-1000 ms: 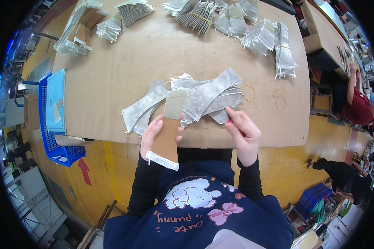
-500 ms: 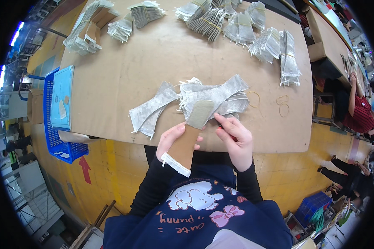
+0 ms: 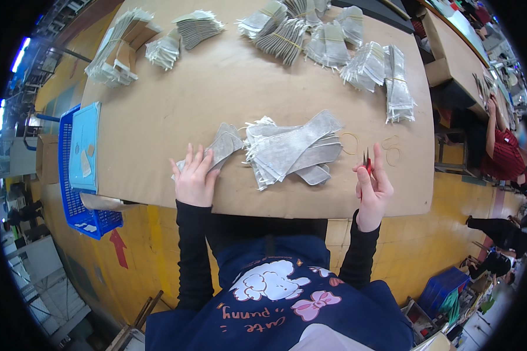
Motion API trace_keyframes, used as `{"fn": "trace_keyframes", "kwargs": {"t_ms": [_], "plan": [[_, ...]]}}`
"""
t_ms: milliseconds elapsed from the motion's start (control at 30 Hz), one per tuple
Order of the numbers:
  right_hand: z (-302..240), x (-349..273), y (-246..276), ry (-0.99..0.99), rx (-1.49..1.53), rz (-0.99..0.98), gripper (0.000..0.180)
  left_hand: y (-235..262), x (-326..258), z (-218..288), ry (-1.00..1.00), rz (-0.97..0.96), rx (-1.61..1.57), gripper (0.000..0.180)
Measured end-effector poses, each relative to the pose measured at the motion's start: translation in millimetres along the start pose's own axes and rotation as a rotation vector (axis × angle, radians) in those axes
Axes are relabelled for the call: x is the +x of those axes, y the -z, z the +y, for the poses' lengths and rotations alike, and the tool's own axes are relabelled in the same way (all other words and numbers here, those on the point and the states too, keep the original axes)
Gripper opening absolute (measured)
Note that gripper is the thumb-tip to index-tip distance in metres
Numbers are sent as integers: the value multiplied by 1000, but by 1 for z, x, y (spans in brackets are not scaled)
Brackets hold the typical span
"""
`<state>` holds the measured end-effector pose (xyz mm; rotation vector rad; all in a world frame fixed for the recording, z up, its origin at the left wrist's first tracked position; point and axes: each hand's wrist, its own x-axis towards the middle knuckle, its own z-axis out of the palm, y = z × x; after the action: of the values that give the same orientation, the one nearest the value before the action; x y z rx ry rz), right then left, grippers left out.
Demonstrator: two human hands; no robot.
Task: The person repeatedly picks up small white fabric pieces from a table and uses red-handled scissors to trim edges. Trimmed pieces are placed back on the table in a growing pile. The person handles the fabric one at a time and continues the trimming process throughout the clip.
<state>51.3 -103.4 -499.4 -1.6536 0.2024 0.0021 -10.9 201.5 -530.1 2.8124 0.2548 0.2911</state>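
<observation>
The left hand (image 3: 194, 178) lies flat and open, fingers spread, on a small stack of grey strips (image 3: 221, 147) near the front edge of the table (image 3: 175, 99); the palm presses the near end of the strips, and their far end sticks out past the fingertips toward the middle of the table; the right hand (image 3: 373, 188) is raised at the right side of the table, closed around small red snips (image 3: 367, 160), which stand upright between thumb and fingers with the tips pointing away from the person; between the two hands, apart from both, lies a loose pile of grey strips (image 3: 291, 152), fanned out, with one long strip on top that runs diagonally toward the far right; two thin rubber bands (image 3: 350, 143) lie on the brown table just beside this pile, near the snips; along the far edge of the table lie many bundles (image 3: 328, 44) of the same grey pieces, tied and stacked, and a larger bundle (image 3: 118, 50) sits at the far left corner; at the left side of the table stands a blue crate (image 3: 76, 207) with a light blue board (image 3: 85, 146) resting over it; the floor (image 3: 158, 234) below is yellow; at the right rim another person (image 3: 500, 146) in a red top sits at another table (image 3: 451, 41).
</observation>
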Motion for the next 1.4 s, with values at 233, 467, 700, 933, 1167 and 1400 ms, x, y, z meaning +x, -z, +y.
{"fn": "trace_keyframes", "kwargs": {"t_ms": [233,467,700,933,1167,1400], "plan": [[-7,-8,5,-35,64,-34,49,-39,28,116,-105,94,-501,36],[0,-19,15,-104,86,-103,43,-30,31,109,-83,197,-640,39],[-2,-16,-11,28,46,-225,42,20,-5,83,603,-125,-2022,41],[-26,-13,-47,550,-272,-522,43,14,-24,88,842,-413,-2178,45],[-27,-20,-65,672,-569,-549,44,17,-31,90,839,-491,-2121,37],[-16,-23,-67,679,-519,-503,43,16,-38,90,815,-524,-2104,46]]}}
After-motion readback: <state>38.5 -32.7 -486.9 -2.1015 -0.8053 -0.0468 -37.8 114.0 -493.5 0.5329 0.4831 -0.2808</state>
